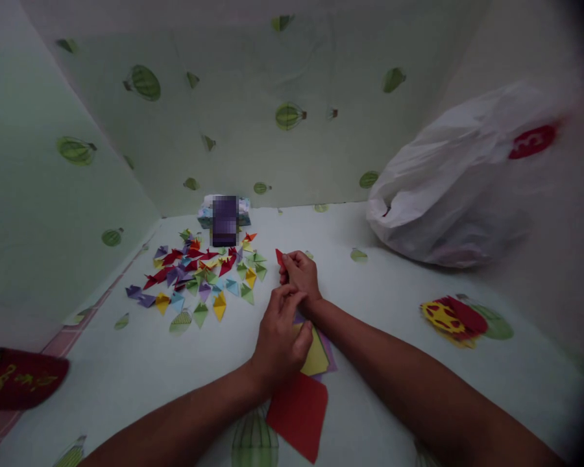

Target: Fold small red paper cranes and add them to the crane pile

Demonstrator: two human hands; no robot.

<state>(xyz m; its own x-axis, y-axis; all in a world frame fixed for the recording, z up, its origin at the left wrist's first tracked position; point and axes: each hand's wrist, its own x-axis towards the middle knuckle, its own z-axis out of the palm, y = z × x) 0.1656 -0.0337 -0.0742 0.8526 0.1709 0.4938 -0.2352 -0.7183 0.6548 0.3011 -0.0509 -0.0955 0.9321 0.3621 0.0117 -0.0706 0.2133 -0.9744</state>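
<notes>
My right hand point(300, 273) is closed on a small red folded paper piece point(279, 258), whose tip shows at my fingertips. My left hand point(279, 338) lies just below it, fingers curled and pinched against the right wrist area, resting over a small stack of yellow and purple paper squares point(317, 355). What the left fingers hold is hidden. A red paper square point(298, 414) lies on the floor just below the stack. To the left spreads a heap of several folded paper triangles point(199, 275) in red, purple, yellow, blue and green.
A small box point(224, 217) stands behind the heap near the wall. A white plastic bag point(460, 181) lies at the right. A red and yellow patterned object point(451, 319) is on the floor at right, a dark red cloth item point(19, 379) at far left.
</notes>
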